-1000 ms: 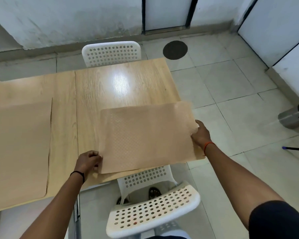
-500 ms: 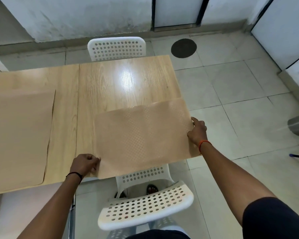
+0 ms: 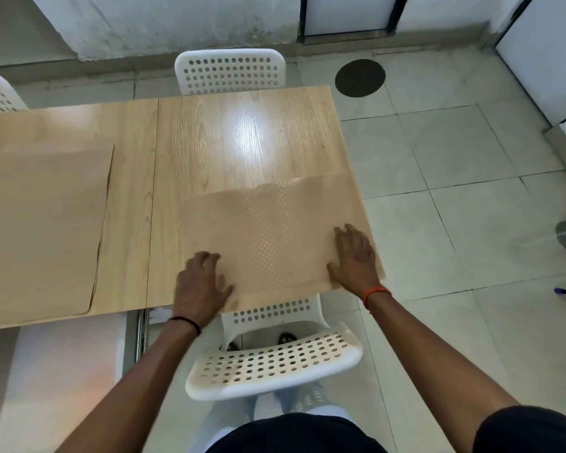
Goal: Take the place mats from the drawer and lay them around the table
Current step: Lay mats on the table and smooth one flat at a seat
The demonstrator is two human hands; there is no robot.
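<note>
Fingers (image 3: 347, 233) of both hands rest atop the place mat (image 3: 268, 237).

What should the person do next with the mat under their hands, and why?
Probably lift both hands away and go for another mat. The mat already lies flat on the table in front of the near chair, with the left hand and right hand resting on it. The place by the far chair has no mat.

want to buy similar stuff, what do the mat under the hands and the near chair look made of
Mat: thin, flexible sheet, probably plastic or vinyl; embossed checker texture, slight sheen. Near chair: white moulded plastic by the look, with smooth rounded edges and punched holes.
</note>
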